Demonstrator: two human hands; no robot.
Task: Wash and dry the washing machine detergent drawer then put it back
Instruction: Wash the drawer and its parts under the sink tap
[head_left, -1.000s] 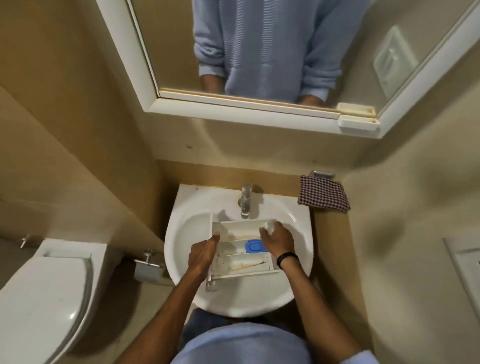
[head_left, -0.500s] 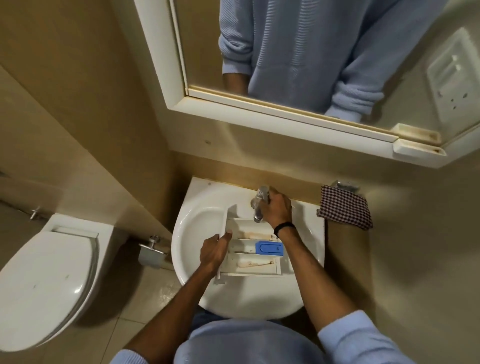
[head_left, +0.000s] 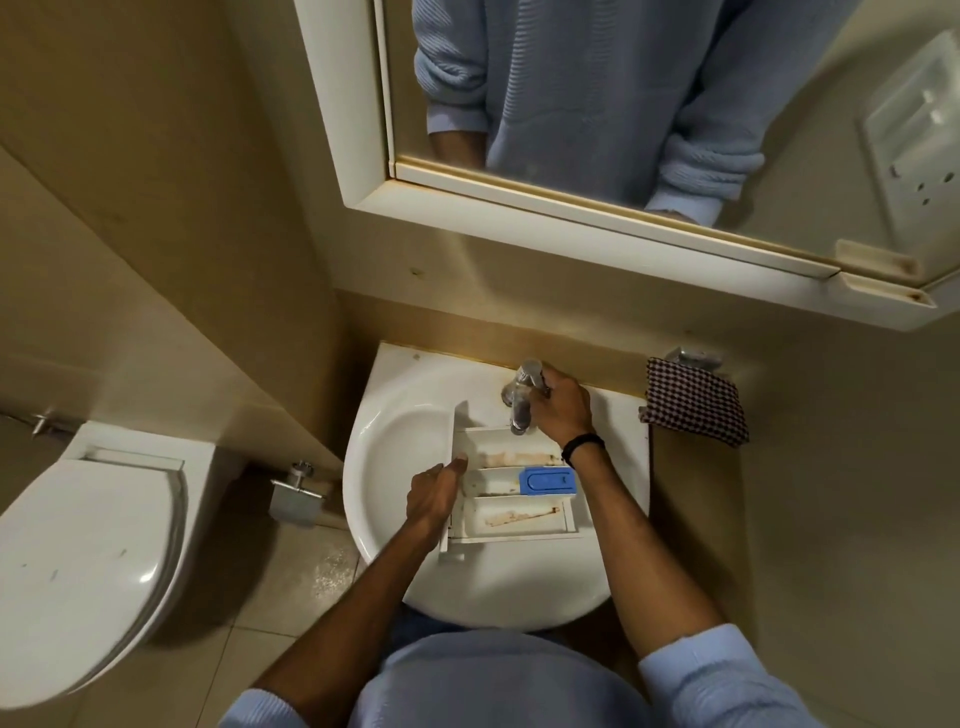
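The left hand (head_left: 434, 493) grips the drawer (head_left: 511, 486) just below the tap (head_left: 522, 397), which the right hand (head_left: 563, 408) clasps.

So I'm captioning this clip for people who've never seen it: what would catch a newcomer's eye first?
Probably the white drawer with its bright blue tab and brown stains, lying in the sink at centre. The left hand steadies its left edge while the right hand is on the tap behind. A checked cloth hangs to the right.
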